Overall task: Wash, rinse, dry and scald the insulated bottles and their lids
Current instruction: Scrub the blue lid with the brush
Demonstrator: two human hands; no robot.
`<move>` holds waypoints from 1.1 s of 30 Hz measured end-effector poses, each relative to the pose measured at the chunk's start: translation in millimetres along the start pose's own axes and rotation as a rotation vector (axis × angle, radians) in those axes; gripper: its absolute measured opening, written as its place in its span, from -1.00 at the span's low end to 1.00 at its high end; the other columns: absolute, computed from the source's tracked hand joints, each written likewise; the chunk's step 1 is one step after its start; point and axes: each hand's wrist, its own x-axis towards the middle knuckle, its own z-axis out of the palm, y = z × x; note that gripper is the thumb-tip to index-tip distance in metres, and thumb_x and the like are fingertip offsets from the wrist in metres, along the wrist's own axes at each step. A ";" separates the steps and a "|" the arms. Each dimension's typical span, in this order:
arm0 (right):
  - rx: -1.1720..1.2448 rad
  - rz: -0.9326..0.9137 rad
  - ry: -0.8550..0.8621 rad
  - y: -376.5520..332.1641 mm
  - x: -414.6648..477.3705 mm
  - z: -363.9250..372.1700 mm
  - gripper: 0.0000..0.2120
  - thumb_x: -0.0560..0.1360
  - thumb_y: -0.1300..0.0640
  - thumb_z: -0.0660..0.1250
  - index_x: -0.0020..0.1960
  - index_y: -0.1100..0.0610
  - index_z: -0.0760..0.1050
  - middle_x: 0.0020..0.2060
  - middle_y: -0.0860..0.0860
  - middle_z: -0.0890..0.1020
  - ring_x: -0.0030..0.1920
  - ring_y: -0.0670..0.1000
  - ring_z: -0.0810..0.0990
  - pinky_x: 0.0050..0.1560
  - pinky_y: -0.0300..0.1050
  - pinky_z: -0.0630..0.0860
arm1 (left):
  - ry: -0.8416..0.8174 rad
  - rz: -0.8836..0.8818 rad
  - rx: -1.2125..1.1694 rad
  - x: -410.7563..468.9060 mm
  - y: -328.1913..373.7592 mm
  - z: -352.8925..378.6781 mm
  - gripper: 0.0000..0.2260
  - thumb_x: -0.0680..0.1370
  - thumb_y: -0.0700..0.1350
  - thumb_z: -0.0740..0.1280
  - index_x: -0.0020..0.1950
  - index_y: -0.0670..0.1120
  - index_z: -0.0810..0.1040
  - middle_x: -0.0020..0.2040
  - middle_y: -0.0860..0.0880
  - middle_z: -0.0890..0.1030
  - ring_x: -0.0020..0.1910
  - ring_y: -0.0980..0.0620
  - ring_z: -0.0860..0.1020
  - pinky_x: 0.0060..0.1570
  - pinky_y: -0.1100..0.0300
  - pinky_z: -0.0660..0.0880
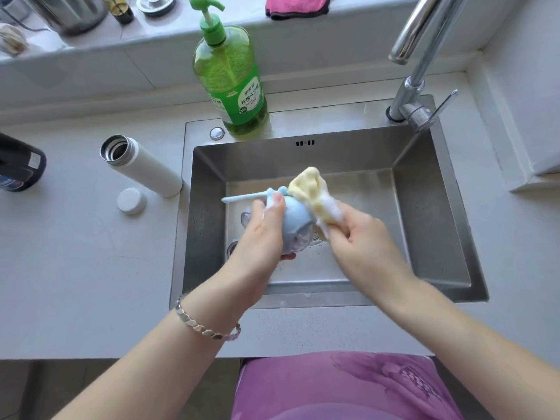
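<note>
Left hand [266, 225]: grips the blue lid [295, 219] over the sink [430, 207].
Right hand [360, 237]: pinches a soapy yellow cloth [309, 189] against it.

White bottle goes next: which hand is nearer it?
Left. The left hand, holding the blue lid, is right of the white bottle; the right hand, gripping the cloth, is farther right.

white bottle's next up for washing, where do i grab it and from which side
Probably take the white bottle round the middle of its straight body, from its left: it stands open-mouthed with no lid to hold, the sink rim is close on its right and its white lid lies just in front.
</note>
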 end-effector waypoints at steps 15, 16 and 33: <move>0.084 -0.021 0.042 -1.5 -3.8 0.4 -0.74 0.54 0.17 0.24 -0.12 -0.20 0.52 -0.58 -0.12 0.35 -0.50 -0.08 0.21 -0.39 -0.21 0.19 | -0.013 0.156 0.073 -1.8 -2.8 -4.6 -0.74 0.67 -0.05 -0.04 0.04 0.15 0.43 -0.11 0.09 0.53 -0.24 0.20 0.53 -0.41 0.35 0.48; 0.098 -0.047 0.026 -3.5 -6.8 0.0 -0.76 0.54 0.16 0.24 -0.05 -0.20 0.53 -0.59 -0.11 0.33 -0.51 -0.08 0.21 -0.43 -0.29 0.17 | -0.014 0.116 0.026 -1.5 -1.4 -5.4 -0.73 0.67 -0.05 -0.04 0.06 0.13 0.45 -0.12 0.07 0.56 -0.27 0.21 0.55 -0.38 0.31 0.52; 0.327 0.120 -0.062 -4.1 -7.0 -12.8 -0.66 0.56 0.23 0.19 -0.35 -0.04 0.44 -0.63 -0.16 0.31 -0.55 -0.17 0.25 -0.49 -0.40 0.18 | -0.240 0.013 -0.151 -1.1 0.6 -23.4 -0.50 0.26 -0.23 0.44 0.18 -0.11 0.47 -0.02 -0.07 0.58 -0.08 -0.03 0.63 -0.19 0.01 0.62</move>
